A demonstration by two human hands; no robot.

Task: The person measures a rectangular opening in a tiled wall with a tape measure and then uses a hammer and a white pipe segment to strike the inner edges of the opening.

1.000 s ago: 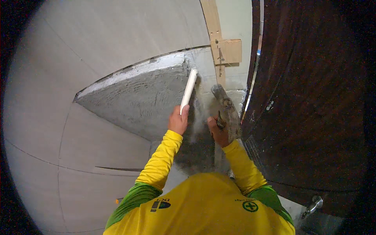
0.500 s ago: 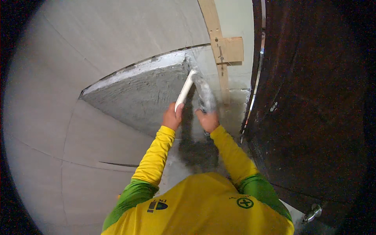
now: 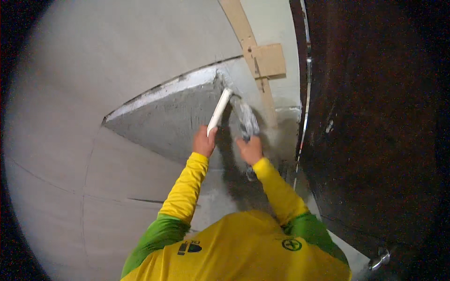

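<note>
My left hand [image 3: 204, 141] is closed round the lower end of a narrow white bar [image 3: 219, 111], which slants up and to the right. The bar's upper end is near the corner of a recess coated with grey mortar [image 3: 164, 112]. To its right, my right hand [image 3: 251, 151] is closed on a crumpled, clear plastic-like piece [image 3: 246, 117] with a dark part close to the fingers. Its upper end comes close to the top of the white bar; whether they touch, I cannot tell. What the plastic may wrap is hidden.
Large grey tiles [image 3: 117, 51] surround the mortared recess, with a white strip [image 3: 164, 92] along its upper edge. A wooden batten [image 3: 239, 23] with a square wood block [image 3: 270, 61] is fixed at upper right. A dark brown door-like panel [image 3: 375, 117] with a metal handle [image 3: 379, 258] stands at right.
My right hand and the plastic piece have shifted slightly downward, and the piece is less blurred. My left hand keeps its grip on the white bar. The whole view has tilted slightly.
</note>
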